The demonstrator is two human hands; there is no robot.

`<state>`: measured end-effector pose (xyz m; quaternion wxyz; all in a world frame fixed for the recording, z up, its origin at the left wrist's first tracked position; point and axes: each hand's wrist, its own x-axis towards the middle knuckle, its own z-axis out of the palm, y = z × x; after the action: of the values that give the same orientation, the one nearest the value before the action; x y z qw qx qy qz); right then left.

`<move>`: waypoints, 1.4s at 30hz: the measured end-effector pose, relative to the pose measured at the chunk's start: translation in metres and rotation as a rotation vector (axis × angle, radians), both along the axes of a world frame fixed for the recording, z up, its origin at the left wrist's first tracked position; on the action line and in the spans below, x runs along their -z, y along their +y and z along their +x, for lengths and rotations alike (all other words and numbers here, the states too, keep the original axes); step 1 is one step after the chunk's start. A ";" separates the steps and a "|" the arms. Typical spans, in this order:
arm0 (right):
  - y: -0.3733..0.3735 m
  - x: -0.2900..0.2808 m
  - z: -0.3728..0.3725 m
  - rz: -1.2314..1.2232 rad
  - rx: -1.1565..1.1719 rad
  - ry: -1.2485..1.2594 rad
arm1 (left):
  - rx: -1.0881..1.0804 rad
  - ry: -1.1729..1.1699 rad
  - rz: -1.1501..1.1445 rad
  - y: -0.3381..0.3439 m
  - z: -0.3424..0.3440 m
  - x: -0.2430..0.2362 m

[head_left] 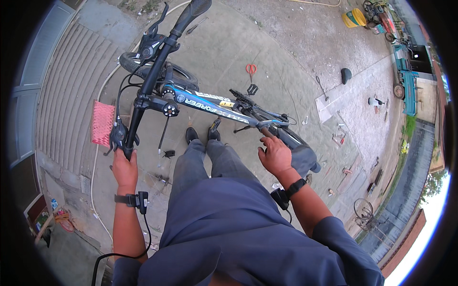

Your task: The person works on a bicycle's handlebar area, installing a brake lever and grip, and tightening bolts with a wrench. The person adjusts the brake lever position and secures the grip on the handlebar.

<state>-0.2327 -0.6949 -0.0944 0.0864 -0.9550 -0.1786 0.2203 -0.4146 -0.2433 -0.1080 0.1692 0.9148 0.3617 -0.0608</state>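
On the concrete yard floor point(267, 57), left hand point(125, 168) clamps the blue-and-black metal bicycle's point(210, 106) black handlebar end point(128, 151); right hand point(275, 153), fingers loosely spread, touches the frame by the seat post (probably heavy, rigid, tips easily; hold bar plus frame).

One label shows clearly: a long decal point(210, 106) along the bicycle frame point(224, 108), blue with white and black letters and a small yellow patch near its right end. No screen or sign can be made out. Small items on the ground at far right are too small to tell.
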 end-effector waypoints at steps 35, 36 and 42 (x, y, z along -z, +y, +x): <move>0.015 -0.025 0.030 0.044 -0.062 0.317 | -0.304 -0.064 -0.306 -0.053 -0.008 0.013; 0.015 -0.024 0.030 0.049 -0.065 0.321 | -0.292 -0.051 -0.295 -0.051 -0.006 0.011; 0.013 -0.016 0.025 0.180 -0.120 0.160 | -0.327 0.013 -0.306 -0.052 -0.003 0.003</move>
<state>-0.2072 -0.6822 -0.0780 0.1725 -0.9104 -0.2471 0.2835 -0.4177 -0.2957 -0.1105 0.3110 0.8073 0.4929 -0.0928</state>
